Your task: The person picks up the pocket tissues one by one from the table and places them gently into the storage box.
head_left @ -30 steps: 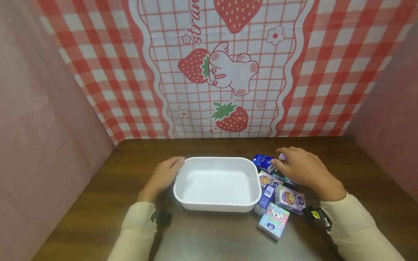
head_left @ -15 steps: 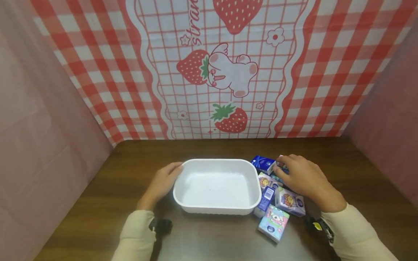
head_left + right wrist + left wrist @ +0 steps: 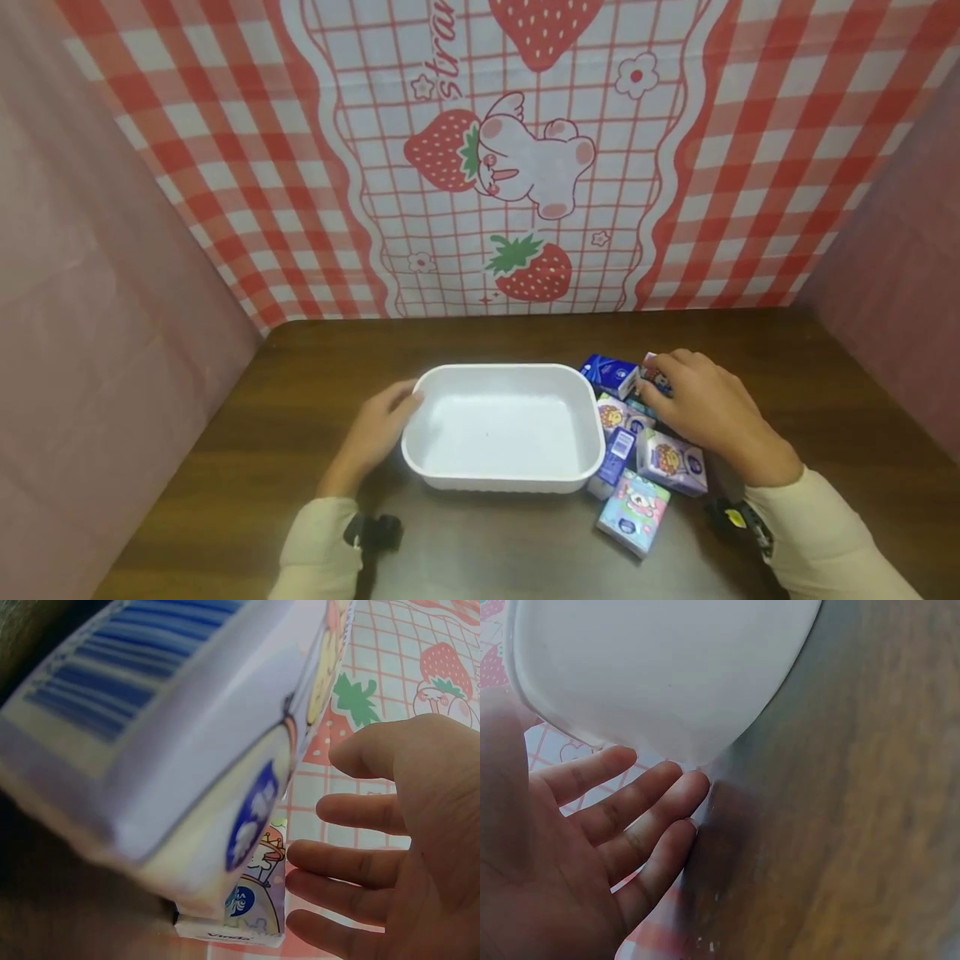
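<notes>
An off-white plastic basin point(image 3: 502, 482) stands on the table. My left hand point(image 3: 381, 425) is at its left end, thumb by the rim; in the left wrist view the fingers are spread and loosely bent, fingertips at the basin wall. Over a cluster of small tissue packs is my right hand point(image 3: 701, 408), fingers pointing down and partly hiding a patterned pack point(image 3: 657, 379). Beside that lies a dark blue pack point(image 3: 613, 375). In the right wrist view, the fingers point(image 3: 352, 864) extend loosely towards a Vinda pack point(image 3: 259, 900), contact unclear, and a lilac pack point(image 3: 202, 772) fills the foreground.
Nearer me lie a purple pack point(image 3: 671, 462), a barcoded blue pack point(image 3: 613, 462) and a light blue and pink pack point(image 3: 633, 512). Another lilac pack point(image 3: 617, 411) lies against the basin's right side. A strawberry-print checked cloth point(image 3: 540, 167) hangs behind the wooden table point(image 3: 225, 467).
My right hand has shifted slightly right and down over the packs, with its fingers closer to the patterned one. The left hand stays by the basin, its fingers slightly lower.
</notes>
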The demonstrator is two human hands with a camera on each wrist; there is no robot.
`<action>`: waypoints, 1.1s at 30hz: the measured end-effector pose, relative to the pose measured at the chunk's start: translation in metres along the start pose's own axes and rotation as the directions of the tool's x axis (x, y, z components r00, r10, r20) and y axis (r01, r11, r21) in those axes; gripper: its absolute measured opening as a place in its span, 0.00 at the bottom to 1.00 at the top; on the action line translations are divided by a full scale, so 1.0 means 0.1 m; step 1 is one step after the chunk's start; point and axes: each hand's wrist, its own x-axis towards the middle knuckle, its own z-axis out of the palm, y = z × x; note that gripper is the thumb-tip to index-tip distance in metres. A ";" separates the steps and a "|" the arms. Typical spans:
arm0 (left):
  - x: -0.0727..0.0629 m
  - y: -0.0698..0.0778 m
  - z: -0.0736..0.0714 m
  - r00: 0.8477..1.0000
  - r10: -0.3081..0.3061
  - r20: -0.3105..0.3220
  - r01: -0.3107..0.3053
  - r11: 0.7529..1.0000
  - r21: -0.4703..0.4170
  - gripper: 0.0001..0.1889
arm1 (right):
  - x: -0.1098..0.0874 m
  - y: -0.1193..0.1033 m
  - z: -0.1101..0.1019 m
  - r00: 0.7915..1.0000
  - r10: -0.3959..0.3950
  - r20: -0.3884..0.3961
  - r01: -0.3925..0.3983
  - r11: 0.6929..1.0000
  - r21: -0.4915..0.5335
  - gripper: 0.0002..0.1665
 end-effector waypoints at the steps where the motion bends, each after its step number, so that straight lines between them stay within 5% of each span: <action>1: -0.01 0.00 0.00 1.000 0.005 -0.002 -0.005 1.000 -0.003 0.22 | 0.00 0.00 0.00 1.000 -0.001 -0.003 0.001 1.000 0.000 0.29; 14: -0.02 -0.04 0.03 0.998 0.065 -0.015 -0.065 0.998 -0.021 0.20 | 0.07 0.06 0.00 0.998 -0.033 -0.047 0.033 0.999 -0.005 0.23; 33: -0.09 0.00 0.15 1.000 0.010 -0.013 -0.010 1.000 -0.008 0.23 | 0.04 0.24 0.03 0.999 -0.014 -0.042 0.013 1.000 -0.014 0.24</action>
